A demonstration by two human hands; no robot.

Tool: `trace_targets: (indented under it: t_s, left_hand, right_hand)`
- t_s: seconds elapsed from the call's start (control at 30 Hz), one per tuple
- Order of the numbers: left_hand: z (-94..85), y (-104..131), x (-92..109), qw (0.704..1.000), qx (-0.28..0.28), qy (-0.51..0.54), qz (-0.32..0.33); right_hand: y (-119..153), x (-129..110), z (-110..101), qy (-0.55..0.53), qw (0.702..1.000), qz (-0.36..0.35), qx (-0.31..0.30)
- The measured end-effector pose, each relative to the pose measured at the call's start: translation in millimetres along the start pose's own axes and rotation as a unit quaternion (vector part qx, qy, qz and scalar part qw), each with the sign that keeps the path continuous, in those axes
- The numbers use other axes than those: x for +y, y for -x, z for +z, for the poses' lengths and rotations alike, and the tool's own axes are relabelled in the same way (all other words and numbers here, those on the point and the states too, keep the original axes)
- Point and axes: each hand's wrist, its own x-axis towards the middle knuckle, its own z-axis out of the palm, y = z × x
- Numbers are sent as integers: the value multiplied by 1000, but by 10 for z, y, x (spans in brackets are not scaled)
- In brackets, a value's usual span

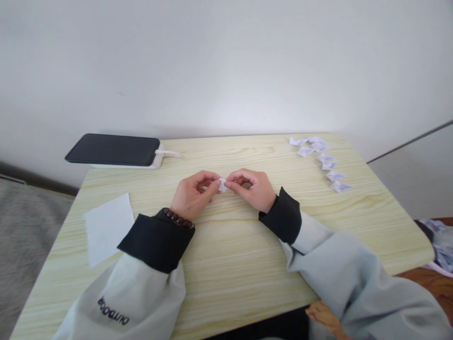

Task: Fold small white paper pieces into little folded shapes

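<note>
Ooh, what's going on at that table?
A person is pinching a small white piece, which looks like folded paper, between the fingers of the left hand and right hand. Several folded white pieces lie toward the table's far right. A flat white sheet lies on the left, and a dark-topped device sits behind it.

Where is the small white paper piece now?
In the head view, the small white paper piece is near the centre, held between the left hand and right hand.
</note>
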Motion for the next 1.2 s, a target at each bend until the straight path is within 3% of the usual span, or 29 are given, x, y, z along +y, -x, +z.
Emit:
trace_targets:
  t_s: [0.57, 0.77, 1.2]
  left_hand:
    - [0, -8, 20, 1000, 3, -22, -1]
    - [8, -12, 22, 1000, 23, -19, -1]
    - [-16, 1, 4, 988, -22, -143, 54]
  right_hand:
    - [15, 4, -1, 25, 1000, 6, -4]
    - [7, 10, 10, 21, 999, -9, 23]
    - [16, -62, -5, 95, 994, -45, -23]
